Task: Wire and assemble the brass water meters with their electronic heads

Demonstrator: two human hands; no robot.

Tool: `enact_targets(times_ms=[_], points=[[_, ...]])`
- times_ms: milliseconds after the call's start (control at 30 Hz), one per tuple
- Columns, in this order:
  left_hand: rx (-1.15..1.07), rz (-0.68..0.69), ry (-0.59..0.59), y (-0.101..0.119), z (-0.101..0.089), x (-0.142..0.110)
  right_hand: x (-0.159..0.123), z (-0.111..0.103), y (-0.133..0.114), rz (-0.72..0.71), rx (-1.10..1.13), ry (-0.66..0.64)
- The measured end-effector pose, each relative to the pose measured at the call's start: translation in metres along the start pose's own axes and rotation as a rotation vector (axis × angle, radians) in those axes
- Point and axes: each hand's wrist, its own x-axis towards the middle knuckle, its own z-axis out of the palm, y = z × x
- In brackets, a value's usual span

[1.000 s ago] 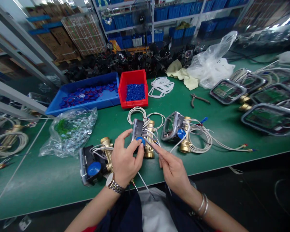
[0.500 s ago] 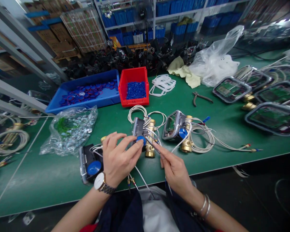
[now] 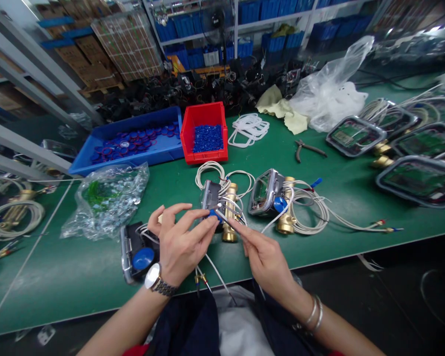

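Observation:
In the middle of the bench stands a meter with a black housing (image 3: 209, 193) and a brass pipe body (image 3: 229, 213). My left hand (image 3: 183, 240) has its thumb and index finger closed on a small blue round cap (image 3: 215, 215) at the housing's near side, partly hidden by the fingers. My right hand (image 3: 267, 254) grips a slender grey metal tool (image 3: 225, 216), whose exact kind I cannot make out. The tool's tip meets the cap. Left of my hand lies another black unit (image 3: 131, 242) with a large blue cap (image 3: 143, 258). A similar brass meter (image 3: 286, 225) stands to the right.
Behind are a blue tray (image 3: 133, 159) of blue discs and a red bin (image 3: 206, 157) of small blue pieces. A plastic bag (image 3: 111, 198) of small parts lies left. White gaskets (image 3: 248, 129), pliers (image 3: 309, 150) and clear-lidded units (image 3: 356, 136) lie farther right.
The tool's tip has moved slightly left, further over the blue cap, with my right hand following. My left fingers have shifted a little and stay at the cap.

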Motion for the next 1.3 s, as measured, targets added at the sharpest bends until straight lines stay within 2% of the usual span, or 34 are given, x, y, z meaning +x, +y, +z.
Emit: enact_targets(times_ms=[67, 133, 300, 467, 600, 667, 800, 867, 933, 1000, 1067, 1167, 1200, 1300], points=[[-0.001, -0.001, 0.004, 0.000, 0.000, 0.000, 0.001, -0.002, -0.006, -0.038, 0.019, 0.097], [-0.004, 0.001, 0.013, 0.000, 0.000, -0.001, 0.002, -0.003, -0.009, -0.070, -0.019, 0.136], [-0.010, 0.005, -0.006, -0.001, 0.001, -0.003, 0.003, -0.009, -0.007, 0.018, -0.132, -0.023], [-0.036, -0.011, -0.015, -0.001, 0.000, -0.003, 0.004, -0.010, -0.017, -0.062, -0.045, 0.189], [-0.093, -0.120, -0.050, -0.001, 0.001, -0.004, 0.003, -0.002, -0.015, -0.080, -0.029, 0.239], [-0.134, -0.142, -0.054, -0.001, 0.003, -0.006, 0.003, 0.002, -0.009, -0.076, -0.045, 0.177], [-0.227, -0.164, 0.011, -0.004, 0.010, -0.013, 0.003, 0.001, -0.005, -0.046, -0.081, -0.099], [-0.266, -0.225, 0.038, -0.006, 0.012, -0.016, 0.004, -0.002, -0.008, -0.044, -0.058, -0.063], [-0.287, -0.285, 0.033, -0.007, 0.012, -0.017, 0.004, -0.003, -0.010, -0.063, -0.039, 0.066], [-0.268, -0.282, -0.009, -0.007, 0.011, -0.017, 0.004, -0.002, -0.009, -0.088, -0.040, 0.183], [-0.232, -0.228, -0.051, -0.006, 0.010, -0.016, 0.003, 0.001, -0.007, -0.108, -0.076, 0.144], [-0.206, -0.181, -0.067, -0.006, 0.008, -0.016, 0.001, 0.004, -0.005, -0.082, -0.143, -0.060], [-0.203, -0.182, -0.061, -0.006, 0.008, -0.016, 0.001, 0.004, -0.005, -0.075, -0.145, -0.071], [-0.197, -0.190, -0.040, -0.007, 0.010, -0.019, 0.002, 0.003, -0.007, -0.116, -0.128, 0.102]])
